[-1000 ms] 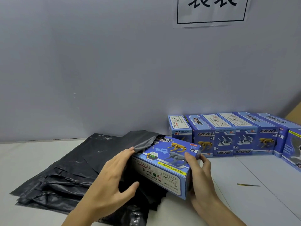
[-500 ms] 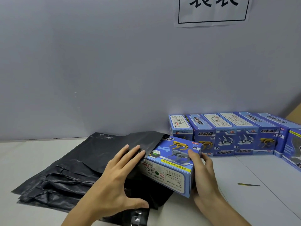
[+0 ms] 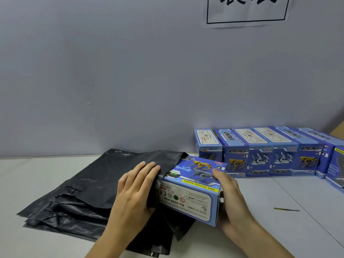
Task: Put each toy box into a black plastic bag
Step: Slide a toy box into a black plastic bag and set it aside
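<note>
A blue toy box (image 3: 193, 190) printed with robot dogs lies partly inside the mouth of the top black plastic bag (image 3: 104, 175). My right hand (image 3: 229, 198) grips the box's right end, thumb on top. My left hand (image 3: 134, 190) lies on the bag's upper layer at its opening, over the box's left end, with the fingers held straight and flat. The box's left end is hidden under the plastic. The bag rests on a stack of several more black bags (image 3: 61, 215).
A row of several more blue toy boxes (image 3: 260, 153) stands along the grey wall at the right. A small thin yellow-green stick (image 3: 286, 209) lies on the white table (image 3: 297, 229). A paper sign (image 3: 245, 12) hangs on the wall above.
The box has slid left, deeper into the bag's mouth. My left hand has flattened on top of the bag's upper layer, and my right hand followed the box.
</note>
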A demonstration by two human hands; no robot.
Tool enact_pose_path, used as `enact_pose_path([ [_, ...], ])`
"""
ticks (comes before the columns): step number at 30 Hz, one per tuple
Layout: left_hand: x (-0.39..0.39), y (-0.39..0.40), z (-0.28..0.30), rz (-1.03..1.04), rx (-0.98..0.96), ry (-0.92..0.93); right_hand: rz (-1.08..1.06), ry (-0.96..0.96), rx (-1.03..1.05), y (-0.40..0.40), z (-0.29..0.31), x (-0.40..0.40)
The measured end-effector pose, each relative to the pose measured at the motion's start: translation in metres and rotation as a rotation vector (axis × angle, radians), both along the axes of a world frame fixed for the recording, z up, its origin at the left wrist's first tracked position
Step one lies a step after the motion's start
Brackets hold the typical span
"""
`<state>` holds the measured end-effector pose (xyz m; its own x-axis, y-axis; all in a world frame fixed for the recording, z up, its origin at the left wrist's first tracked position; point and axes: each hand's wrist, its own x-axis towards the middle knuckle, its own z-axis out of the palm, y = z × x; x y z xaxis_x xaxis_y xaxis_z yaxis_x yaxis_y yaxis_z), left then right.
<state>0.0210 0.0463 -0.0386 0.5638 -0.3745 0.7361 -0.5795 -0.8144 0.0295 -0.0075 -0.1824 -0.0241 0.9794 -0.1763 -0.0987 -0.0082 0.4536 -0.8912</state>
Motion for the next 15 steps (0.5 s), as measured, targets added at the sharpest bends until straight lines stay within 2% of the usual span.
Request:
enact_pose_path([
  [15,-0.002,-0.012,-0.007,-0.152,0.150,-0.121,-0.041,-0.015,-0.009,0.012,-0.006,0.000],
])
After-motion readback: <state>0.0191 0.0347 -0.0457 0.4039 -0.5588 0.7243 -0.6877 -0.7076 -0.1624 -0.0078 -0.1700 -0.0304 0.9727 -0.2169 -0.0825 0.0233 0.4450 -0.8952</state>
